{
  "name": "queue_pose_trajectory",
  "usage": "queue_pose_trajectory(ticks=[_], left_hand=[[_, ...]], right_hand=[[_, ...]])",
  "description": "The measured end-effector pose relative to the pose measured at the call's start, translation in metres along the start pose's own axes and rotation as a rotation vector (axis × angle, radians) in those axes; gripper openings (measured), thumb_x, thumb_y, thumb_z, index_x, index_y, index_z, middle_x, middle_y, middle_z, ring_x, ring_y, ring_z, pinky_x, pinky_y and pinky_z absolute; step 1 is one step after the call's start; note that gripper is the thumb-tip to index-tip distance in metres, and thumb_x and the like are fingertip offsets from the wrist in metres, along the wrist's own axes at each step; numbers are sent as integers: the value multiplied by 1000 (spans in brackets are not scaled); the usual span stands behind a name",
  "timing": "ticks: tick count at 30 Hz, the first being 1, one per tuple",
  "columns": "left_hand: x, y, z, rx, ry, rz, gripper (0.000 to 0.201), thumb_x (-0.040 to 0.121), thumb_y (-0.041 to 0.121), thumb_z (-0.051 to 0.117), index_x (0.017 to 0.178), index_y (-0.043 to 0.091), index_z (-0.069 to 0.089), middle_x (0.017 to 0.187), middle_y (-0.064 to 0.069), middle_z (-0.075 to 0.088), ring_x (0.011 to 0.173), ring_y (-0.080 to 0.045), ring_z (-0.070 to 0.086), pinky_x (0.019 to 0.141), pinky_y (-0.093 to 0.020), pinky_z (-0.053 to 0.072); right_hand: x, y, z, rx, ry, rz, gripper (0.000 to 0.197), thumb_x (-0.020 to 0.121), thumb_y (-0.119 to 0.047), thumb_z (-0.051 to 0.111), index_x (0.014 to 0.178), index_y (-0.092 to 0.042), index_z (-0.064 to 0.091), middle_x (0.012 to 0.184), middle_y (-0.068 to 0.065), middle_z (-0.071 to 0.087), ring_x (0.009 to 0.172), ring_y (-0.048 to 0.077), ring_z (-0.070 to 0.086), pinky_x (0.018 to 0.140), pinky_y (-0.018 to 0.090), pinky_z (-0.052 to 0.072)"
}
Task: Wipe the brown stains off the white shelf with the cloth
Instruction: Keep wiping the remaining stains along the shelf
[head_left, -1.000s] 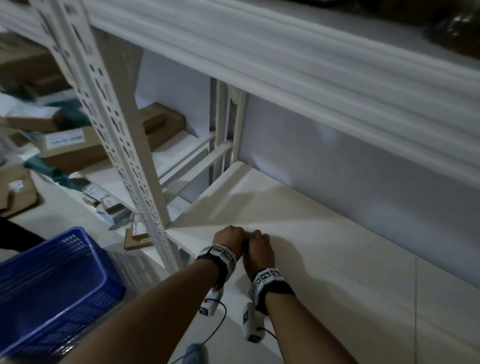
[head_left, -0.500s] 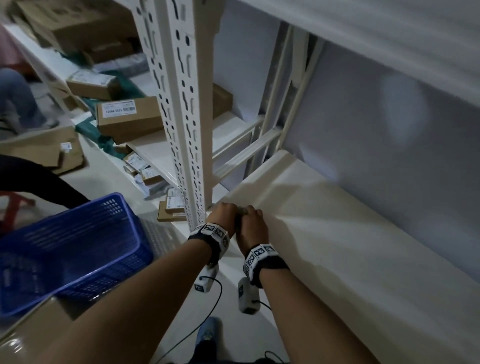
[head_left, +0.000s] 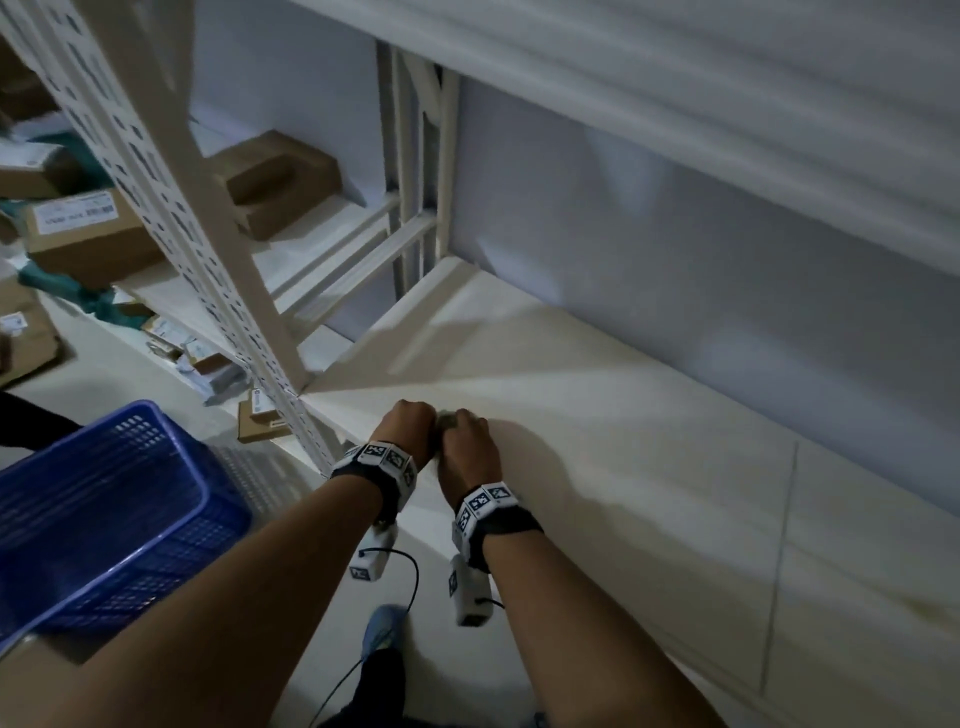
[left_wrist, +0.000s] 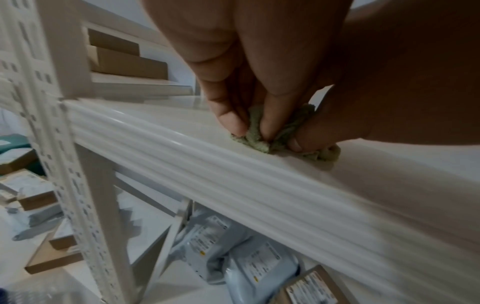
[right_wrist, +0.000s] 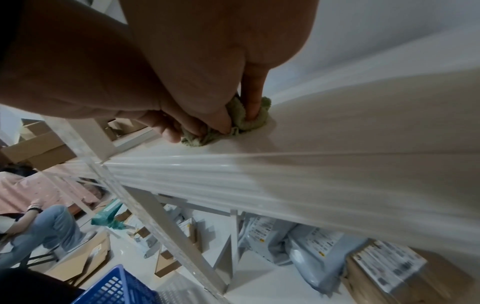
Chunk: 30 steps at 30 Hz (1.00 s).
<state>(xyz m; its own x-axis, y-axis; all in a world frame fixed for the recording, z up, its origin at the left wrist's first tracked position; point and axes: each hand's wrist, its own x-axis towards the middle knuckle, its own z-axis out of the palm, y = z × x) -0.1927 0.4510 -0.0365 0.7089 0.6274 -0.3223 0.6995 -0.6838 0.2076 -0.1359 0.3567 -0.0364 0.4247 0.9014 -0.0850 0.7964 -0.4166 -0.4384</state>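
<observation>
On the white shelf (head_left: 623, 441), near its front left corner, both hands sit side by side on a small bunched green cloth (head_left: 445, 419). My left hand (head_left: 410, 426) pinches the cloth (left_wrist: 255, 137) against the shelf top with curled fingertips (left_wrist: 231, 123), just behind the ribbed front rim (left_wrist: 207, 164). My right hand (head_left: 467, 447) grips the same cloth (right_wrist: 262, 118) between thumb and fingers (right_wrist: 253, 107). No distinct brown stain shows beside the hands. A faint yellowish mark (head_left: 919, 605) lies far right.
A perforated white upright (head_left: 208, 260) stands just left of the hands. The upper shelf (head_left: 675, 104) hangs overhead. A blue basket (head_left: 104, 509) sits on the floor at left. Cardboard boxes (head_left: 275, 182) fill the neighbouring rack, and grey parcels (left_wrist: 246, 267) lie below. A seated person (right_wrist: 39, 226) is at left.
Both hands stayed together on the cloth. They slid left toward the upright, then back right along the shelf's front. The head view swung as well.
</observation>
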Motion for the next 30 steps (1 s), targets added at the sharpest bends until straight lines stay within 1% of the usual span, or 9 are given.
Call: queue_pose_trajectory(ticks=[2,5,9,14,17,19,20,25,30], left_hand=[[-3,29,10,6,-15,29,21,87,12,48,66,13,51,85,-14,70,85,-36,66,67,-34,44],[-11,83,27,-25,-12,41,22,86,10,47,65,14,49,84,-15,69,84,-36,65,66,-34,45],[-21,144,45,-22,-18,66,19,86,9,47,70,10,58,86,-16,70,85,-36,65,65,-34,44],[-33,219,65,51,-34,172,19,86,10,47,77,6,64,87,-15,71,87,-36,66,69,-36,48],[-41,261,78,55,-39,222,19,86,11,48,72,10,61,86,-15,70,85,-35,66,65,-34,45],[-44,286,85,62,-47,251,19,86,12,49,69,12,57,85,-14,70,84,-34,66,64,-33,43],[-46,300,89,60,-49,269,19,86,11,49,69,12,58,85,-14,70,84,-34,66,63,-33,43],[-59,362,112,96,-67,356,21,85,10,49,64,14,51,82,-12,69,79,-32,66,59,-32,42],[-70,400,124,101,-51,386,18,86,12,50,74,10,62,83,-12,70,79,-31,67,59,-31,45]], right_hand=[[-18,24,-11,7,11,30,27,89,-2,48,113,-3,59,120,18,54,113,36,47,88,41,48],[-51,67,-27,-12,27,59,27,89,-2,47,114,-2,59,122,18,53,115,36,45,86,41,47],[-88,115,-42,-22,81,81,26,89,-1,47,112,0,60,121,20,53,114,37,46,83,42,47],[-138,171,-62,22,201,117,23,84,3,49,102,1,62,111,22,58,107,38,50,76,41,48],[-166,202,-74,11,252,155,18,80,5,55,95,1,65,103,22,61,99,40,54,66,40,49],[-183,221,-79,2,292,181,18,71,8,63,86,-1,66,92,20,63,88,40,59,55,36,48],[-193,232,-82,1,313,197,19,68,9,64,84,-3,66,89,18,63,85,39,59,53,35,48],[-238,278,-94,2,376,283,28,64,9,64,86,-8,68,90,12,66,83,35,59,58,34,51],[-265,309,-100,-4,395,333,31,68,9,61,93,-9,67,98,11,65,91,35,56,61,35,51]])
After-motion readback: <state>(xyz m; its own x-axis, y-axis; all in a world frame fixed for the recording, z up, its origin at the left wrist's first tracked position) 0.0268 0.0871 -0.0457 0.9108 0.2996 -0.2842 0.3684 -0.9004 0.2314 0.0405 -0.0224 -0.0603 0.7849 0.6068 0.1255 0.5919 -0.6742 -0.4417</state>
